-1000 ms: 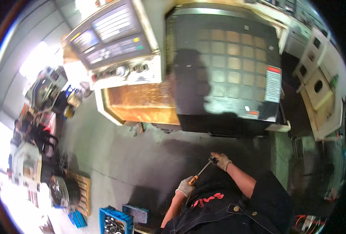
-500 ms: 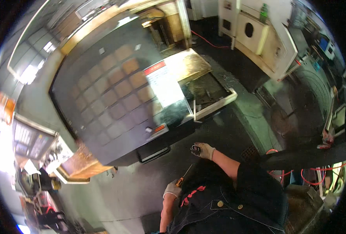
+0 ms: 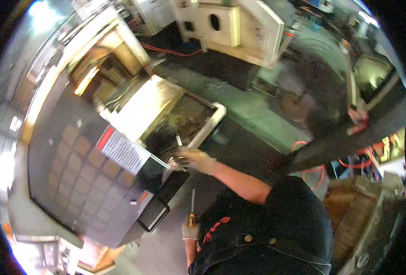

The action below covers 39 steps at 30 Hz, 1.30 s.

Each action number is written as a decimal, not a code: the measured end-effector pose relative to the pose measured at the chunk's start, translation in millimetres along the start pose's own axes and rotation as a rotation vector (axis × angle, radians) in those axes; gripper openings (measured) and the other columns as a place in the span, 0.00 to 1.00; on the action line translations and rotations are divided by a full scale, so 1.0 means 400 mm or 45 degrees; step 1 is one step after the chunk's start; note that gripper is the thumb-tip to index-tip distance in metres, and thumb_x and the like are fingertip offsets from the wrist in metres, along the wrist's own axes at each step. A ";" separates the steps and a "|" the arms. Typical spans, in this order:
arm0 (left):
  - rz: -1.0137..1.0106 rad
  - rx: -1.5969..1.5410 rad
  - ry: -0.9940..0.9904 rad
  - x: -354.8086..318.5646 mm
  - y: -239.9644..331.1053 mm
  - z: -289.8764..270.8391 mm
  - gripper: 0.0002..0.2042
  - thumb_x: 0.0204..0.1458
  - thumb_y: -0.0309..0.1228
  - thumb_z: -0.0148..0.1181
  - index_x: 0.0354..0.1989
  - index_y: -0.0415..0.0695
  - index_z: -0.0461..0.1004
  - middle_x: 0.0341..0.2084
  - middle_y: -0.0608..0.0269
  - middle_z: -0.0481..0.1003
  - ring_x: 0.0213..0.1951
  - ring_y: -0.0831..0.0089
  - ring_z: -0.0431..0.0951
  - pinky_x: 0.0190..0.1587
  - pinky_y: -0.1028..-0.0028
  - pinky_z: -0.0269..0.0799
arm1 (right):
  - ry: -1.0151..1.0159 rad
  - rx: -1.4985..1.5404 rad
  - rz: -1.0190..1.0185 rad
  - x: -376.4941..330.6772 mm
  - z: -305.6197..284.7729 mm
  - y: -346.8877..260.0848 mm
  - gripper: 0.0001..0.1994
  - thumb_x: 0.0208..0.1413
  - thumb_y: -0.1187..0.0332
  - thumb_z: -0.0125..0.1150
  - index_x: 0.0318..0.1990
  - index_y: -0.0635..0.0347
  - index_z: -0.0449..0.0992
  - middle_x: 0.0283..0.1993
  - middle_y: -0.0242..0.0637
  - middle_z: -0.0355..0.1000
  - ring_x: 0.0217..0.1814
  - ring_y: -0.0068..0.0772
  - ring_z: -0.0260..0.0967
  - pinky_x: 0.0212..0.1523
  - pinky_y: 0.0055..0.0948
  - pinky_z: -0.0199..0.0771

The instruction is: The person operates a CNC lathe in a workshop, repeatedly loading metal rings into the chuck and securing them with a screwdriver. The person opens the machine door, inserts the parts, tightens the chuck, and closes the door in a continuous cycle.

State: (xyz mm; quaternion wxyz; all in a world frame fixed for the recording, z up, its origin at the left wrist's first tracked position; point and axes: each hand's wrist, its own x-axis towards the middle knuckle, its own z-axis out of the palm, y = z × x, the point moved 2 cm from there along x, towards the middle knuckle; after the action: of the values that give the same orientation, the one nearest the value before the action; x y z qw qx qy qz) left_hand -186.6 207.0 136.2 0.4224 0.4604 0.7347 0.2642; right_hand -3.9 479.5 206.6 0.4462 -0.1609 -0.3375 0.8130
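In my gloved left hand (image 3: 190, 232), low in front of my body, is a screwdriver (image 3: 192, 220) with an orange-yellow handle, its long blade pointing up and away. My gloved right hand (image 3: 197, 160) reaches forward and left over the edge of a machine's dark sliding door (image 3: 81, 192). Its fingers are closed around a small roundish, metallic-looking thing (image 3: 173, 162), too blurred to name. Beside that hand are the door's white-and-red label (image 3: 125, 150) and the metal chip tray (image 3: 219, 111). The black door handle (image 3: 156, 219) lies between both hands.
Behind the door, the machine's lit opening (image 3: 93, 75) shows. A cream machine cabinet (image 3: 221, 27) stands farther back, with a red hose (image 3: 175, 51) on the floor. To my right are a dark beam (image 3: 322, 146) and a brown-lined metal bin (image 3: 349, 206).
My view has swung to the right. My right hand has moved forward to the door's edge, its arm stretched out. My left hand still holds the screwdriver, now pointing more upright.
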 end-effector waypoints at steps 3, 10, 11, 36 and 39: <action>0.029 -0.777 -0.044 0.022 -0.007 -0.004 0.15 0.41 0.21 0.57 0.41 0.37 0.73 0.29 0.63 0.76 0.31 0.74 0.75 0.36 0.74 0.71 | 0.267 -0.349 -0.024 0.066 0.099 0.005 0.27 0.57 0.54 0.55 0.58 0.60 0.62 0.51 0.32 0.69 0.52 0.27 0.66 0.54 0.27 0.64; 0.269 -0.419 0.012 0.005 -0.024 -0.107 0.13 0.45 0.17 0.54 0.41 0.39 0.72 0.31 0.66 0.74 0.32 0.75 0.74 0.35 0.77 0.70 | 0.624 -0.154 -0.193 0.152 0.183 0.116 0.23 0.55 0.60 0.59 0.51 0.72 0.67 0.40 0.34 0.72 0.42 0.22 0.67 0.41 0.19 0.68; 0.219 -0.518 0.000 0.000 -0.060 -0.119 0.13 0.44 0.17 0.53 0.41 0.39 0.72 0.30 0.66 0.74 0.32 0.75 0.74 0.35 0.77 0.70 | 0.543 -0.250 -0.305 0.155 0.168 0.117 0.22 0.55 0.58 0.59 0.48 0.70 0.70 0.39 0.33 0.72 0.41 0.23 0.67 0.41 0.20 0.67; 0.182 -1.156 0.623 -0.219 -0.215 -0.358 0.15 0.41 0.17 0.56 0.40 0.40 0.72 0.32 0.62 0.75 0.35 0.72 0.75 0.39 0.74 0.71 | 0.219 -0.669 0.032 0.128 0.596 0.472 0.27 0.57 0.48 0.51 0.47 0.69 0.72 0.40 0.30 0.71 0.42 0.20 0.61 0.46 0.22 0.62; 0.117 -1.175 0.661 -0.213 -0.275 -0.356 0.15 0.39 0.19 0.59 0.39 0.40 0.72 0.31 0.60 0.75 0.34 0.71 0.75 0.38 0.73 0.71 | 0.055 -0.734 -0.089 0.132 0.612 0.559 0.28 0.56 0.49 0.52 0.50 0.69 0.68 0.42 0.32 0.69 0.44 0.21 0.61 0.46 0.22 0.63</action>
State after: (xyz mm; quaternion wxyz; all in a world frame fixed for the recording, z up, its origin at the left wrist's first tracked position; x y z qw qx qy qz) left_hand -340.8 82.4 154.5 0.3733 0.1779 0.6015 0.6835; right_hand -308.5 340.7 230.2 0.4169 -0.2867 -0.5504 0.6642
